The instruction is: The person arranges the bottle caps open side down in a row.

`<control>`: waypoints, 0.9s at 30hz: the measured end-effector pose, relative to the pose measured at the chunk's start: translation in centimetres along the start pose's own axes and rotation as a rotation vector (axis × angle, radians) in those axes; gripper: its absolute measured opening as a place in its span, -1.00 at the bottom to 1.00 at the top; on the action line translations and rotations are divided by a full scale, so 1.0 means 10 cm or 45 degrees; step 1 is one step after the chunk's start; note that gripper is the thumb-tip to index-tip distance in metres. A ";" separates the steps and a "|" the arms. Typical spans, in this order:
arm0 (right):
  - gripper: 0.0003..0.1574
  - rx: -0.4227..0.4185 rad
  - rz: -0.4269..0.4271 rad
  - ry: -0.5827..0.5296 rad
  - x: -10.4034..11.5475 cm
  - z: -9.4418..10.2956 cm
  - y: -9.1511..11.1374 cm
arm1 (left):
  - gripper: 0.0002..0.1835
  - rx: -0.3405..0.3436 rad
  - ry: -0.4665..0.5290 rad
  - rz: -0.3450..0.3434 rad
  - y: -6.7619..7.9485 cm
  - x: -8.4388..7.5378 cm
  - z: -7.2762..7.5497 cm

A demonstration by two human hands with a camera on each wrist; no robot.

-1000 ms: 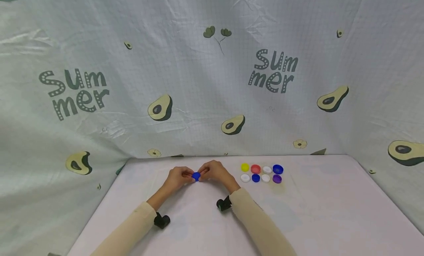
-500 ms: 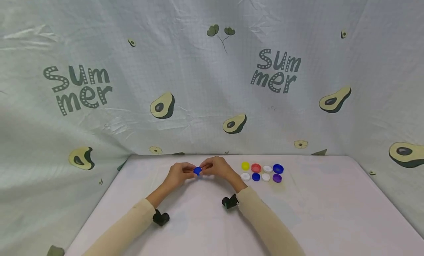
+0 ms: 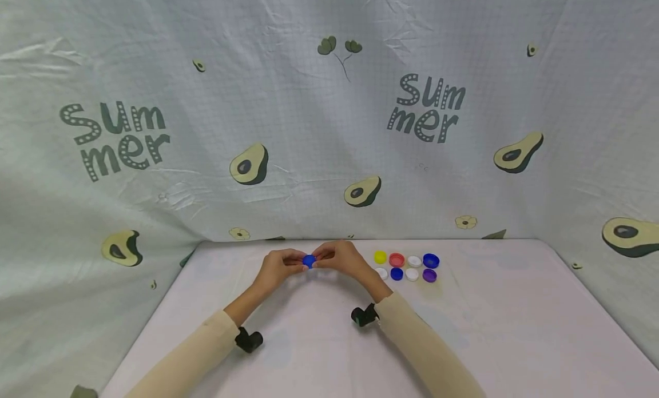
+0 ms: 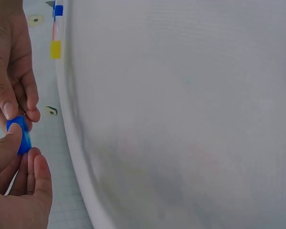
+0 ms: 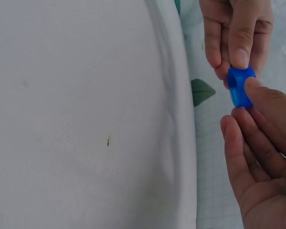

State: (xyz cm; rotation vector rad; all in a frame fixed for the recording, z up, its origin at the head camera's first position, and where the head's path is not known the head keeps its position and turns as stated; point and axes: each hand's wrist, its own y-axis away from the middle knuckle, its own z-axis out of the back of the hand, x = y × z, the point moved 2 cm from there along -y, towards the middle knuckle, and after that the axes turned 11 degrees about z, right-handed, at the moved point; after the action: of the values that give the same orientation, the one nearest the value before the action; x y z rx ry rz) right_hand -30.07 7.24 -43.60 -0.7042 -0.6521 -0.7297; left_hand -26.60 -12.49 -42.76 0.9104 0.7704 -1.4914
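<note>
A small blue bottle cap is held between both hands above the far part of the table. My left hand pinches its left side, and my right hand pinches the opposite side. In the right wrist view the blue cap is seen to be hollow, its open side facing left. Thumbs of both hands press on its outer wall there. The left wrist view has the same cap edge-on, with my left hand below it and my right hand above.
Right of the hands, two rows of caps lie on the white-covered table: yellow, red, white, blue, purple and others. A printed curtain hangs along the back edge.
Both hands have lifted the blue cap slightly away from me and to the right. My right forearm has swung rightward, now partly covering a white cap. The rows stay put.
</note>
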 end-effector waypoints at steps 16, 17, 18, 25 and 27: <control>-0.72 -0.165 0.143 -0.130 -0.01 0.05 0.13 | -0.74 -0.033 0.039 -0.115 0.03 -0.13 -0.06; -0.72 -0.181 0.136 -0.126 -0.01 0.05 0.14 | -0.74 -0.038 0.044 -0.121 0.03 -0.14 -0.07; -0.72 -0.198 0.131 -0.121 -0.01 0.05 0.15 | -0.75 -0.046 0.049 -0.133 0.03 -0.14 -0.07; -0.69 -0.278 0.118 -0.162 -0.01 0.09 0.20 | -0.78 -0.062 0.086 -0.197 0.05 -0.19 -0.09; -0.69 -0.277 0.130 -0.200 -0.01 0.10 0.21 | -0.78 -0.054 0.094 -0.184 0.05 -0.20 -0.10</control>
State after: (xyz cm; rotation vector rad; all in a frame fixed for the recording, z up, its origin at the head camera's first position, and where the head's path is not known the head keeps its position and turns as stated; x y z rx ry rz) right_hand -28.78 9.18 -43.82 -0.9954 -0.6802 -0.6608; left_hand -25.98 -10.73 -41.48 0.8974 0.9350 -1.5679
